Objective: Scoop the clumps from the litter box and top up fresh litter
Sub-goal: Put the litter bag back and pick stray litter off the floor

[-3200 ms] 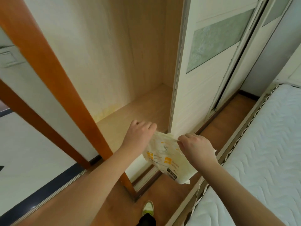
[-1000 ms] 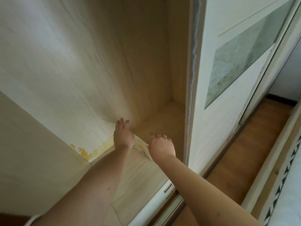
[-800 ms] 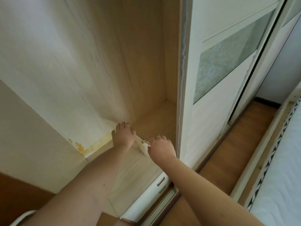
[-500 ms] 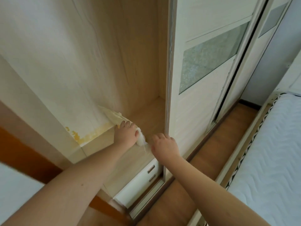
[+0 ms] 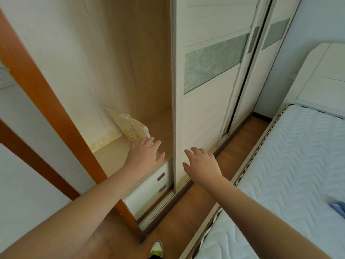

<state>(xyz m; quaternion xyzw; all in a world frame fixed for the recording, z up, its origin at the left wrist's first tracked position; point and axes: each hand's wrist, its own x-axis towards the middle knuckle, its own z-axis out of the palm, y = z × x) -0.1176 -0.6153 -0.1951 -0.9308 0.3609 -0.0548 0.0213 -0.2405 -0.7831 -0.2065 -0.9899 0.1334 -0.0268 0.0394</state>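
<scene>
1. While the person stands before an open wardrobe, the view looks down along both bare forearms toward a pale wooden shelf (image 5: 112, 157) inside it.
2. A cream litter bag (image 5: 130, 126) with yellow printing leans tilted against the wardrobe's left inner wall, its lower edge resting on the shelf.
3. The left hand (image 5: 144, 155) reaches over the front of the shelf, palm down, fingers straight and slightly spread. Its fingertips lie at the bag's lower corner; whether they actually touch the bag cannot be told.
4. The right hand (image 5: 202, 163) hovers in the air in front of the white sliding door (image 5: 203, 116), fingers relaxed and spread, holding nothing. It is near the left hand but apart from it, with the door's edge showing between them.
5. Below the shelf are two white drawers (image 5: 149, 189) with small metal handles.
6. An orange-brown door frame (image 5: 46, 101) runs diagonally at the left, beside the wardrobe.
7. The sliding door has a frosted greenish glass panel (image 5: 214, 66), and a second door (image 5: 261, 71) sits behind it to the right.
8. A bed with a white quilted mattress (image 5: 289, 174) fills the lower right, well apart from the bag.
9. A strip of brown wooden floor (image 5: 186, 212) lies between the wardrobe and the bed, and a shoe (image 5: 156, 248) shows at the bottom edge.
</scene>
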